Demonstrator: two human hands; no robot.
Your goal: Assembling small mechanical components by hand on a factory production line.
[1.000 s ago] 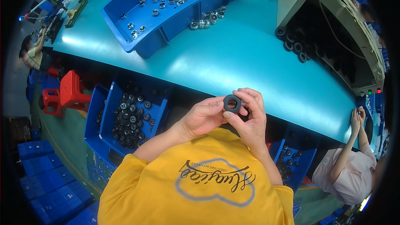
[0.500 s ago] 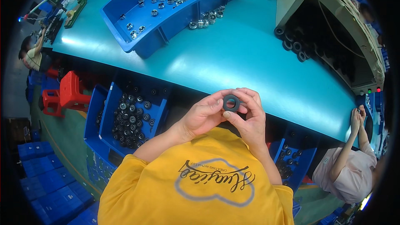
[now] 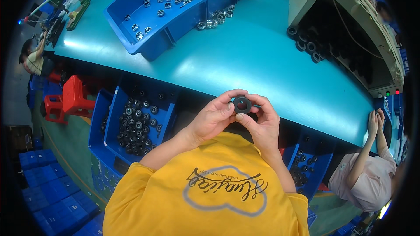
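A thick black ring (image 3: 236, 105), like a small rubber tyre with a round hole, is held upright between both hands in front of my chest, near the table edge. My left hand (image 3: 215, 112) is closed on its left side, thumb and fingers at the rim. My right hand (image 3: 264, 120) grips it from the right, with the thumb below and the fingers behind and above. Through the hole I cannot make out anything more than a bit of finger.
On the teal table (image 3: 205, 67) stands a blue tray (image 3: 153, 46) of shiny metal wheel hubs, several lying beside it. At right, a beige machine housing (image 3: 308, 0) has black rings (image 3: 311, 47) at its opening. Below are blue bins (image 3: 114, 137) of black wheels. A co-worker (image 3: 365, 179) sits right.
The fingers of both hands have shifted around the ring; the right fingers have drawn back from above it. The ring has moved slightly up and left.
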